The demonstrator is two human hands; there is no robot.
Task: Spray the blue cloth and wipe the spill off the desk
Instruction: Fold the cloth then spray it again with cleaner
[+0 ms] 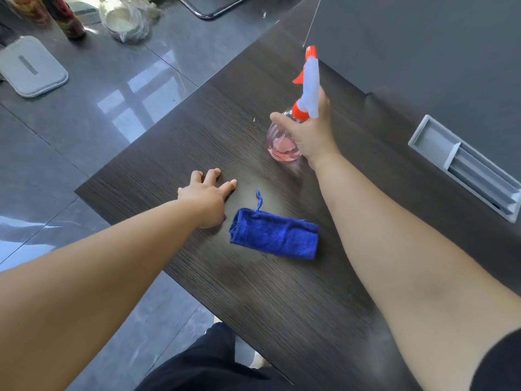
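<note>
A folded blue cloth (275, 237) lies on the dark wooden desk (239, 292), a loop of thread pointing away from me. My left hand (207, 197) rests flat on the desk just left of the cloth, fingers spread, holding nothing. My right hand (308, 131) is wrapped around the neck of a clear spray bottle (282, 146) with pink liquid, a white head and orange trigger. The bottle stands on the desk beyond the cloth. A few small droplets (253, 119) glint on the wood left of the bottle.
A grey recessed cable tray (462, 167) is set into the desk at right. The desk's left edge drops to a glossy tiled floor. On the floor sit a grey lidded box (32, 66), a dark bottle (69, 19) and a plastic bag (127, 21).
</note>
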